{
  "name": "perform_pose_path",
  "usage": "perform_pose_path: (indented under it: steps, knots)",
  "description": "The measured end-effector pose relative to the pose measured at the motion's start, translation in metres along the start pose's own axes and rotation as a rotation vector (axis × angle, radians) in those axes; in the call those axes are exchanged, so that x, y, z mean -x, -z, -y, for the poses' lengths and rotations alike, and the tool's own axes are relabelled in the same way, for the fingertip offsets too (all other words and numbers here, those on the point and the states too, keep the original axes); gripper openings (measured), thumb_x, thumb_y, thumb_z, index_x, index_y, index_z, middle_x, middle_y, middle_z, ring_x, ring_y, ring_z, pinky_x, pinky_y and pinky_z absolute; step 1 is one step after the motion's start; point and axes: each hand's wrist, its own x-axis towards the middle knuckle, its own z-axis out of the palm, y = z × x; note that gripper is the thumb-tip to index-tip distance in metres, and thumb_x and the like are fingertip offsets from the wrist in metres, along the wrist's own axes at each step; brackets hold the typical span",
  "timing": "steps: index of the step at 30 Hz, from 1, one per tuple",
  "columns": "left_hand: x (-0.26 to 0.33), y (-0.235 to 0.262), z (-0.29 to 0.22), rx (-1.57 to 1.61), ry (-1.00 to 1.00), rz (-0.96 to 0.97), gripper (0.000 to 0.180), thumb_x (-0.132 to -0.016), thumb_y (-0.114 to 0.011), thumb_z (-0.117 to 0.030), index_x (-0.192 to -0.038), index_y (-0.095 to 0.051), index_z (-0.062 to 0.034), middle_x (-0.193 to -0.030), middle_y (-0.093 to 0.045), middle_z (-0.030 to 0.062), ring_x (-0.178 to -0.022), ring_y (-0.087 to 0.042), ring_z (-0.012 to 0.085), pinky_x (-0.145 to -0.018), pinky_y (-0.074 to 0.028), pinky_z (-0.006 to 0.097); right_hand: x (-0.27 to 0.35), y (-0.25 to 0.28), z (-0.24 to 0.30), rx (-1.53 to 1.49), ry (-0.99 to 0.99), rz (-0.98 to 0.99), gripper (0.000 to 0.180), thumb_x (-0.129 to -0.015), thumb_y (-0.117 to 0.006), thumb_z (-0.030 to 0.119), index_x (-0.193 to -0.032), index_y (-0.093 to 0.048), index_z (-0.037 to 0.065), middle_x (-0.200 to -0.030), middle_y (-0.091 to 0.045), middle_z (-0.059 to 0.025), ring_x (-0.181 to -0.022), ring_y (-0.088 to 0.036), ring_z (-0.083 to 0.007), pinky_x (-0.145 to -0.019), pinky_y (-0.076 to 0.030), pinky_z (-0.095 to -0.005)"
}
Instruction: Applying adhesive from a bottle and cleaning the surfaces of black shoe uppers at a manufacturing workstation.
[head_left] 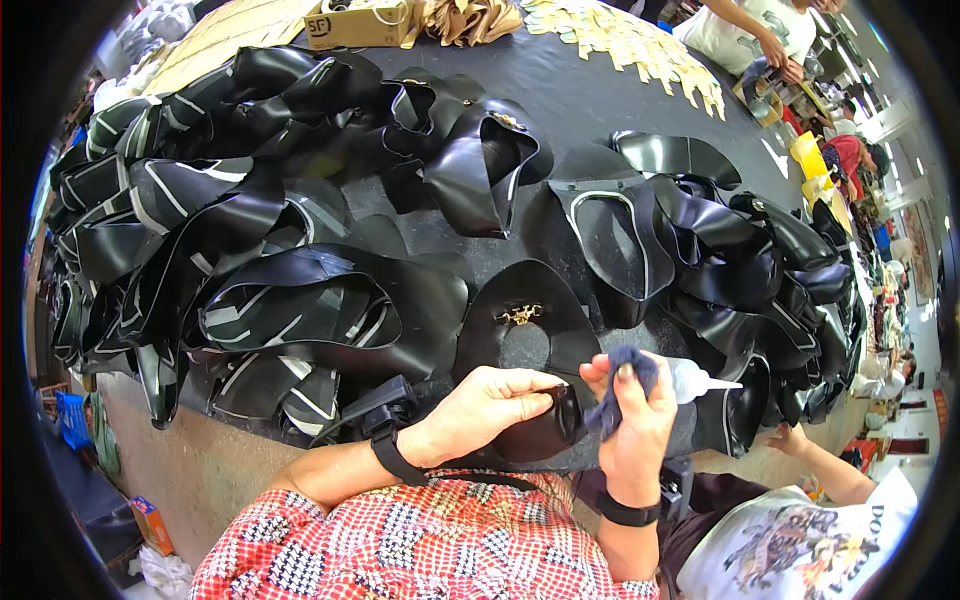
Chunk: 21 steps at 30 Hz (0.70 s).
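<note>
Okay, left hand [490, 412] pinches the edge of a black piece [538, 438], nearside of the gold clasp [520, 315]; right hand [640, 430], right of that clasp, grips dark cloth [624, 388] plus nozzle bottle [688, 381].

A broad, dark, smooth-topped worktable [605, 105] spreads beneath the grip and far beyond it. Left of and below the grip, a pale beige floor [200, 450] shows. Far right of the grip stands a whitish wall [925, 350], with small, bright white ceiling lights [919, 165] higher up.
</note>
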Motion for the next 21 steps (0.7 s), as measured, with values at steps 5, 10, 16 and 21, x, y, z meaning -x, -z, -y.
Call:
perform_pose_path:
  steps: [5,10,16,21]
  knots:
    - [-0.001,0.002,0.003,-0.005,-0.043,0.028,0.025,-0.087,-0.053,-0.005,-0.110,-0.058,0.0008,-0.098,-0.061,0.0031,-0.090,-0.053,0.0073,-0.082,-0.042,0.022,0.009,-0.003,-0.005,0.516,0.155,0.369,0.022,-0.075,-0.060,-0.007,-0.095,-0.059,0.002,-0.101,-0.062,-0.0096,-0.086,-0.059,-0.0134,-0.075,-0.046,-0.0226]
    - [0.000,-0.004,0.002,-0.108,-0.038,-0.027,0.024,-0.087,-0.053,-0.006,-0.109,-0.058,0.0005,-0.096,-0.062,0.0017,-0.087,-0.052,0.0057,-0.080,-0.042,0.020,0.011,-0.010,-0.016,0.676,0.298,0.161,0.016,-0.078,-0.061,-0.001,-0.094,-0.059,0.000,-0.084,-0.065,-0.0074,-0.076,-0.060,-0.0100,-0.067,-0.047,-0.0220]
    - [0.003,-0.006,0.011,-0.155,-0.135,-0.058,0.025,-0.086,-0.054,-0.004,-0.111,-0.057,0.0020,-0.090,-0.063,0.0025,-0.082,-0.052,0.0049,-0.074,-0.045,0.020,0.010,-0.025,-0.015,0.608,0.240,-0.068,0.018,-0.083,-0.061,0.010,-0.091,-0.051,-0.002,-0.073,-0.061,-0.0079,-0.066,-0.060,-0.0117,-0.058,-0.048,-0.0231]
    - [-0.001,-0.008,-0.004,0.012,-0.030,0.005,0.027,-0.086,-0.054,-0.004,-0.112,-0.056,0.0024,-0.099,-0.062,0.0039,-0.090,-0.053,0.0070,-0.081,-0.044,0.021,0.004,-0.020,-0.008,0.187,0.072,-0.067,0.020,-0.085,-0.058,0.010,-0.095,-0.046,-0.002,-0.081,-0.060,-0.0110,-0.070,-0.061,-0.0164,-0.065,-0.051,-0.0274]
